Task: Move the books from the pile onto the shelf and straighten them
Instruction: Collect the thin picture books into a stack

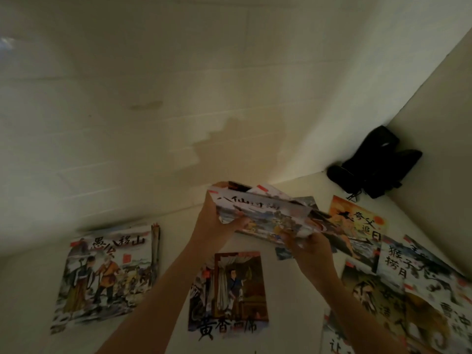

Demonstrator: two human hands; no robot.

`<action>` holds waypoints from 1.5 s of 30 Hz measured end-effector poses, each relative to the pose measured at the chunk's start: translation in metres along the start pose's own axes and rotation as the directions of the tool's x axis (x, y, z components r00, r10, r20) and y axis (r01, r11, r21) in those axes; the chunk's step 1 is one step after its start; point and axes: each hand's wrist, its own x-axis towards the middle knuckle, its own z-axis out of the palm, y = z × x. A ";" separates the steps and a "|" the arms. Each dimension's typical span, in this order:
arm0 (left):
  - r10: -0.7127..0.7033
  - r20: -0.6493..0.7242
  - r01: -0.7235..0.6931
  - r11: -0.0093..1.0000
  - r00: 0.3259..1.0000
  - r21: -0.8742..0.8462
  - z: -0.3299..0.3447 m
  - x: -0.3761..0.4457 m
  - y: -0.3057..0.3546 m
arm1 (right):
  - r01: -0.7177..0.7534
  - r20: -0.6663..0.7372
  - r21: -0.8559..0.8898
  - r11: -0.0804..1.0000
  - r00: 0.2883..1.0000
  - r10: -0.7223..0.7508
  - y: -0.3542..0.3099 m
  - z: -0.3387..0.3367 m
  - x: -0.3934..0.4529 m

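Observation:
Both hands hold a small stack of thin picture books (268,215) above the white surface, cover tilted towards me. My left hand (217,221) grips the stack's left edge, thumb on the cover. My right hand (310,245) grips its lower right edge. Other picture books lie flat around: a neat pile (107,274) at the left, one book (229,292) below the hands, an orange-covered book (360,221) to the right, and several overlapping books (413,295) at the lower right.
The white surface (173,241) meets a white wall (178,98) behind and a side wall (439,123) at the right. A black bag-like object (375,164) sits in the back right corner.

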 end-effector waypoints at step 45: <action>-0.383 -0.182 0.416 0.723 0.906 0.551 -0.014 -0.085 -0.026 | -0.259 0.101 -0.293 0.920 0.949 0.299 -0.026 0.039 -0.070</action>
